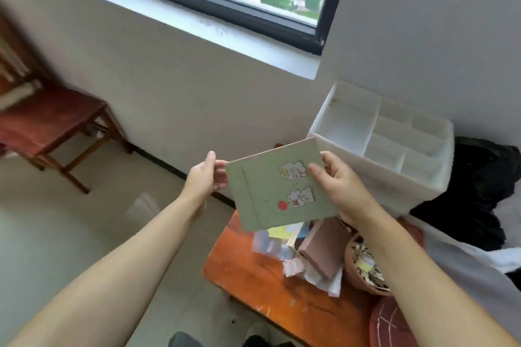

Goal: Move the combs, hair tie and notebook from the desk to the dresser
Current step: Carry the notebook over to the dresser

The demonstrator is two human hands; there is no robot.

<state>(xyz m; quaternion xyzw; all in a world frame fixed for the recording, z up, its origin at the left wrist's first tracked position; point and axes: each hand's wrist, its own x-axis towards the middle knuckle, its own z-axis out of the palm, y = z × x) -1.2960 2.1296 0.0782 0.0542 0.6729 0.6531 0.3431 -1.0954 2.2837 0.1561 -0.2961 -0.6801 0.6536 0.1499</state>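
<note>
A grey-green notebook [270,191] with cartoon stickers and a red dot on its cover is held up in the air above the left end of an orange wooden desk [253,270]. My left hand [205,177] pinches its left edge. My right hand [338,180] grips its right side, thumb on the cover. The notebook is tilted and touches nothing else. No comb or hair tie shows in this view.
On the desk lie loose papers and labels [277,245], a pink box [321,251] and a round bowl of scraps [366,265]. A white compartment organiser [389,135] stands behind it. Dark fabric [479,186] lies at right. A wooden chair [56,127] stands at left under the window.
</note>
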